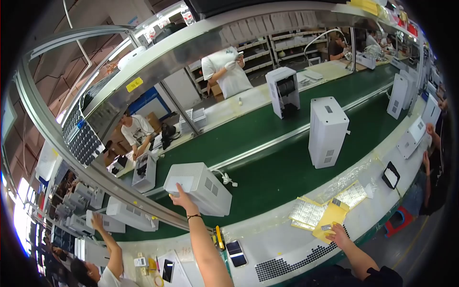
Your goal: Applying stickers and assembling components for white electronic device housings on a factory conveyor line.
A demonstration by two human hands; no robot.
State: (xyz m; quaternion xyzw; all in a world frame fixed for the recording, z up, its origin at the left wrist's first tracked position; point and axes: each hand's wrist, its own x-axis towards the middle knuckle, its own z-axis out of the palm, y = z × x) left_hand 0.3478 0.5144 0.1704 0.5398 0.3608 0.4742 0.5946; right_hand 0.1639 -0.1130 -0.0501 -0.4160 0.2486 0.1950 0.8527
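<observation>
My left hand (184,199) rests against the near top edge of a white boxy appliance (210,191), its index finger stretched over the top face. That appliance stands on the green conveyor belt (267,165), with a white power cord and plug (224,178) behind it. At the right, my right hand (338,235) pinches a small silver-grey sticker (327,227) above a yellow backing sheet (334,215). Under and beside this sheet lie sheets of silvery labels (308,214). A pad of black round dots (287,268) lies close to the same hand.
Another white appliance (328,134) stands upright on the belt; one with an opened side (283,93) is beyond. A phone (236,253) and a yellow-black cutter (219,237) lie on the bench. A metal post (110,179) rises left. Co-workers sit at both sides.
</observation>
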